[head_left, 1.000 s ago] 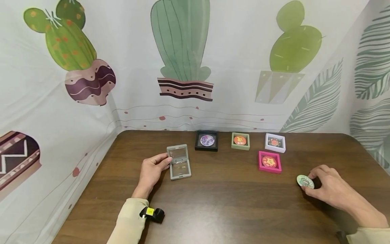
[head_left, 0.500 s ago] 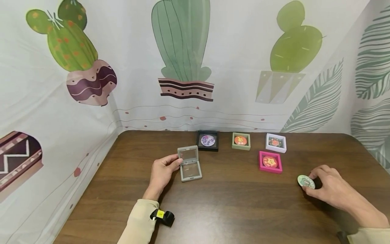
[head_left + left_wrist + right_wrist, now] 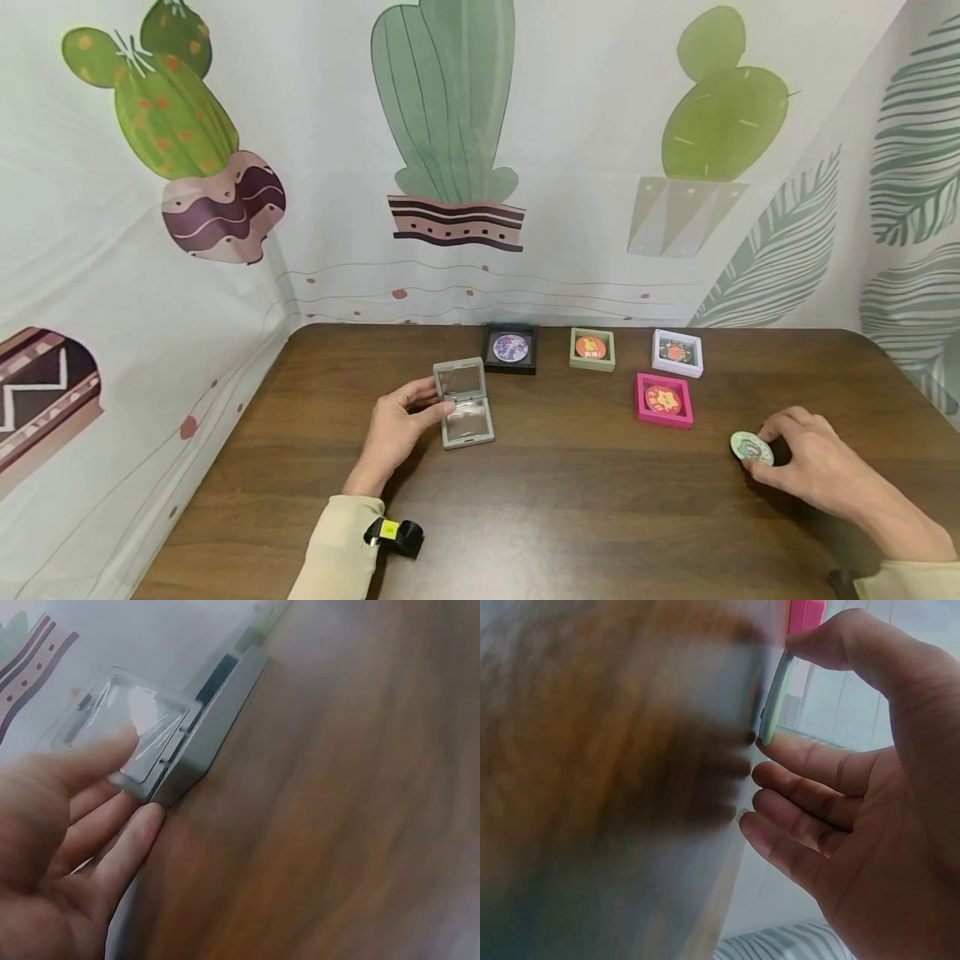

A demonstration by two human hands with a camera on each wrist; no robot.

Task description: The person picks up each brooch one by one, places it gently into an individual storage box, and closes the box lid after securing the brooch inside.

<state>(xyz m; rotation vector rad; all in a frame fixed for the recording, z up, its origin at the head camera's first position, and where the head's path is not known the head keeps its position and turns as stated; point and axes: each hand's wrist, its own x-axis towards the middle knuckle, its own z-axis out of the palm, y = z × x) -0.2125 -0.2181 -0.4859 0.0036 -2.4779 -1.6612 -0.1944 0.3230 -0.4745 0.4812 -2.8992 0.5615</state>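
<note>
An unfolded grey display case with clear film panels lies left of the table's middle. My left hand holds its left side, the thumb reaching over the frame near the hinge. In the left wrist view, that thumb overlaps the raised clear panel, and fingertips touch the case's lower edge. Over at the right, my right hand pinches a round pale green badge between thumb and index finger. The right wrist view shows this badge edge-on, the other fingers loosely bent below it.
Along the back stand a black case, a green case and a white case, each with a round badge inside. A pink case sits nearer, left of my right hand. A cactus-print cloth hangs behind the table.
My left hand has moved right with the grey case, and its thumb has slid down from beside the hinge onto the lower half. The right hand keeps its place with the badge.
</note>
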